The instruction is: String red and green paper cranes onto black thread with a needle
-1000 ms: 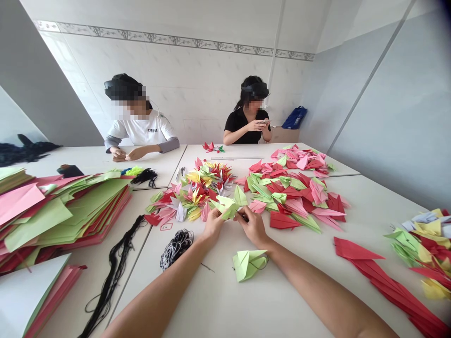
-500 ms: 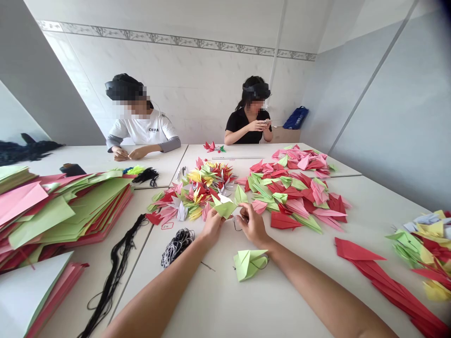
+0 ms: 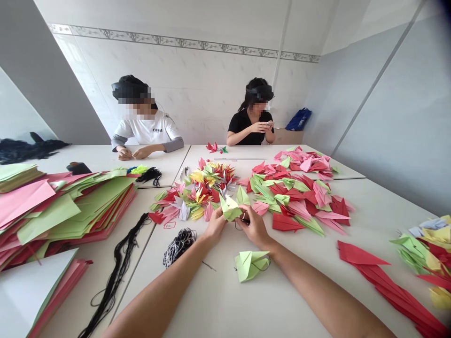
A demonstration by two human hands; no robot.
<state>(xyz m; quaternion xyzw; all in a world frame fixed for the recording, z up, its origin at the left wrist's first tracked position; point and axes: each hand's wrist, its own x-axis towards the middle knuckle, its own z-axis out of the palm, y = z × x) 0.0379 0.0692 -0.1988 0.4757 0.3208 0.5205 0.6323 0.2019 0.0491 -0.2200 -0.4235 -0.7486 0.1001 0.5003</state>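
Observation:
A light green folded paper crane (image 3: 230, 213) is held up over the table between my two hands, its pointed flaps standing upward. My left hand (image 3: 215, 226) pinches its left side. On its right edge the bent fingers of my right hand (image 3: 254, 225) close in, and a thin black cord (image 3: 238, 226) loops below these fingertips. Whether the cord runs through the paper is hidden. Nearer to me, a second light green folded piece (image 3: 251, 265) lies on the table with dark cord at its edges. Beside my left forearm sits a bundle of black-and-white cord (image 3: 179, 245).
Colourful folded cranes (image 3: 207, 188) and folded red, pink and green pieces (image 3: 296, 192) are heaped beyond my hands. Stacks of paper sheets (image 3: 84, 206) and long black cords (image 3: 118, 267) lie left. A red folded strip (image 3: 384, 277) lies right. Two people (image 3: 148, 129) sit opposite.
The crane has turned and its flaps now stand more upright. My right fingers have moved in against its right side. The view has shifted slightly.

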